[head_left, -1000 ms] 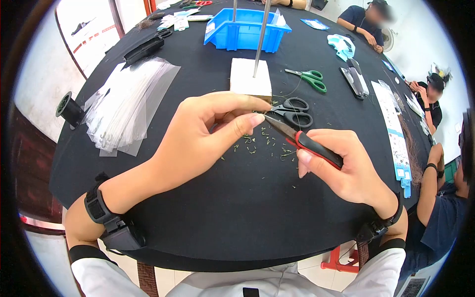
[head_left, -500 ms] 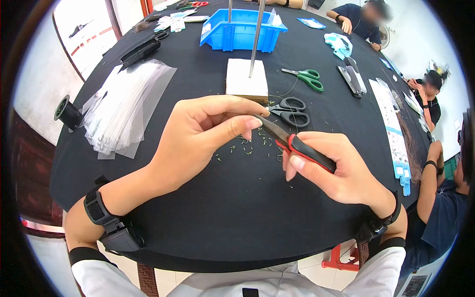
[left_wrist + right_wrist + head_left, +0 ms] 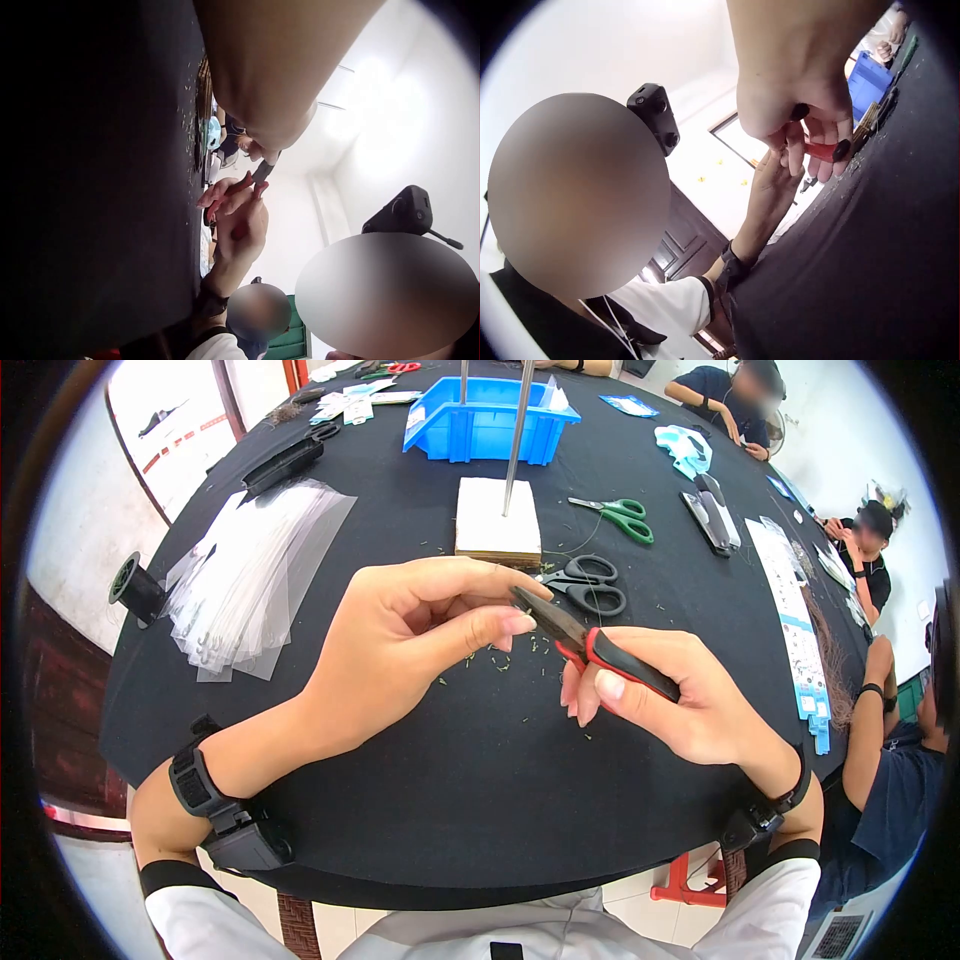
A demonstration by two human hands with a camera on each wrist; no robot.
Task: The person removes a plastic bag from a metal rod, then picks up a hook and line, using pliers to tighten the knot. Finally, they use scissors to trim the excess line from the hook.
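Note:
In the head view my right hand (image 3: 690,695) grips needle-nose pliers (image 3: 560,625) with red and black handles. The metal nose points up and left, its tip at the left fingertips. My left hand (image 3: 410,635) has thumb and forefinger brought together there, pinching what looks like a thin line; the held part is too small to make out. Just beyond the hands lie black-handled scissors (image 3: 600,592) and green-handled scissors (image 3: 628,520), with a fine line running past them. The right wrist view shows the red handle (image 3: 821,151) inside the curled right fingers.
A white block (image 3: 497,515) carries an upright metal rod, with a blue bin (image 3: 490,435) behind it. Clear plastic sleeves (image 3: 255,580) and a dark spool (image 3: 138,590) lie left. A stapler (image 3: 712,520) and printed cards (image 3: 790,630) lie right. Small clippings dot the black cloth.
Both hands shifted slightly left in the head view as the camera moved. The pliers' tip has come up over the left thumb and forefinger, and the right fingers have moved a little around the handles.

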